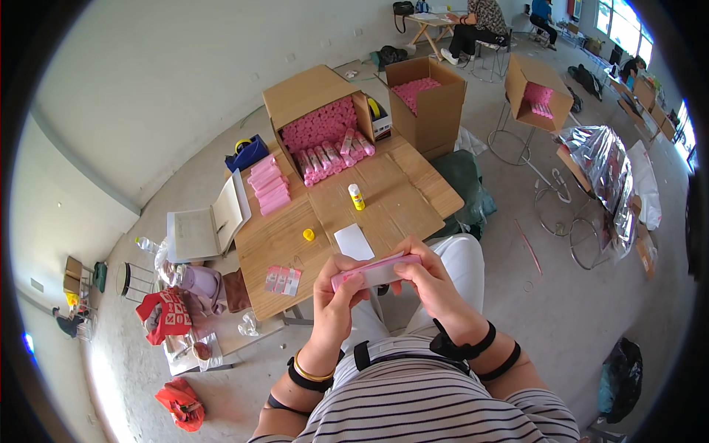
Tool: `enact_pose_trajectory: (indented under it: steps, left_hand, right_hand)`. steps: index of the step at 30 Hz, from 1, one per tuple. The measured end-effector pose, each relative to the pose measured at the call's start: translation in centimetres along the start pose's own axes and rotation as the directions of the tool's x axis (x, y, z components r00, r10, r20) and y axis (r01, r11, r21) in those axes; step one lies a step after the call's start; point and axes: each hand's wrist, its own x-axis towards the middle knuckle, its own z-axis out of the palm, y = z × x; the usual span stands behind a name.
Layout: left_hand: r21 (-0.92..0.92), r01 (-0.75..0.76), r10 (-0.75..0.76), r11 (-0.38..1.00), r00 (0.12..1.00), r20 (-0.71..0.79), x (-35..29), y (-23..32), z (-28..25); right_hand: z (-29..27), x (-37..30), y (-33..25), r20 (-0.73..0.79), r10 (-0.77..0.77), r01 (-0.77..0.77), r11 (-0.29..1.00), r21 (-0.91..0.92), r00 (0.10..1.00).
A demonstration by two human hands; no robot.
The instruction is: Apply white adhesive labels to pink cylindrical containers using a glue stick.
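In front of my lap, my left hand (337, 295) and my right hand (436, 286) grip the two ends of a pink roll (377, 273). A pale paper strip lies along the roll, with both thumbs pressed on the near side. Just beyond my hands, a white sheet of paper (354, 242) lies on a flat cardboard piece (399, 210). An uncapped yellow glue stick (357, 198) stands upright on that cardboard. Its yellow cap (309, 235) sits apart on the wooden table (273, 255). Small pink and grey printed labels (283, 280) lie near the table's left front edge.
An open cardboard box (314, 88) full of pink rolls tops the table; loose rolls (269, 184) lie beside it. A blue tape dispenser (247, 153) and open binder (210, 221) are left. Two more boxes (425, 111) stand beyond, right. Other people sit far back.
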Motion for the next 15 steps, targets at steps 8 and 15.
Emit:
enact_pose_trajectory:
  steps: [8,15]
  left_hand:
    - [-0.017,-0.045,0.045,0.999,0.998,-0.038,0.0,0.4,0.4]
    - [-0.042,0.014,-0.009,0.999,0.990,0.138,0.1,1.4,-0.6]
  right_hand:
    - [0.7,-0.4,-0.6,0.020,-0.008,0.008,1.000,-0.020,1.000]
    - [0.2,-0.6,-0.8,0.161,-0.094,0.088,0.995,0.042,0.983]
